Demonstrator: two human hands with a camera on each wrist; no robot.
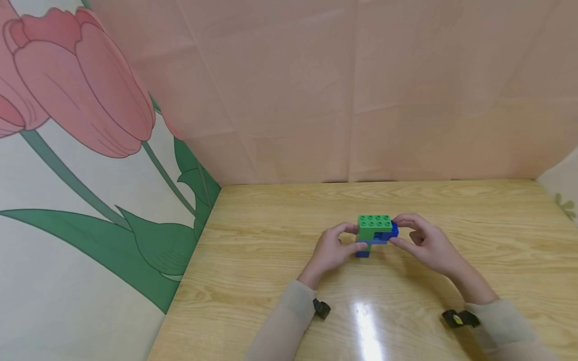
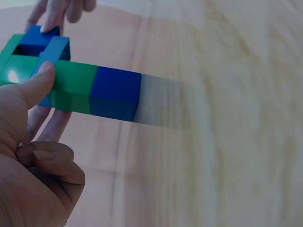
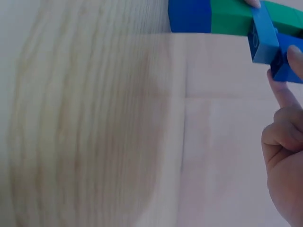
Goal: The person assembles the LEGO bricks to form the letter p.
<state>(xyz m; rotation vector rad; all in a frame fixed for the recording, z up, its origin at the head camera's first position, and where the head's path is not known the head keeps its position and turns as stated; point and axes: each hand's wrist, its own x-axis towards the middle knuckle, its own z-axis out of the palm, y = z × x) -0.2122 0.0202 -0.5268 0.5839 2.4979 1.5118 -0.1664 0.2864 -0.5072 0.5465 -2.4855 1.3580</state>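
Observation:
A stack of toy building bricks stands upright on the wooden table, topped by a green studded brick (image 1: 375, 224). Below it come a light blue brick (image 3: 264, 38), a green brick (image 2: 73, 85) and, at the foot, a dark blue brick (image 2: 116, 92). My left hand (image 1: 331, 249) grips the column from the left, its thumb across the light blue brick. From the other side, my right hand (image 1: 431, 245) pinches a second dark blue brick (image 1: 394, 230) between thumb and index finger. That brick sits on the light blue one, tucked under the overhanging end of the green top.
The wooden table (image 1: 253, 225) runs back to a pink cloth backdrop (image 1: 289, 100). A tulip-printed panel (image 1: 90, 175) borders the left side. Black straps with small devices (image 1: 321, 309) are worn at both wrists. Light glares off the table's front.

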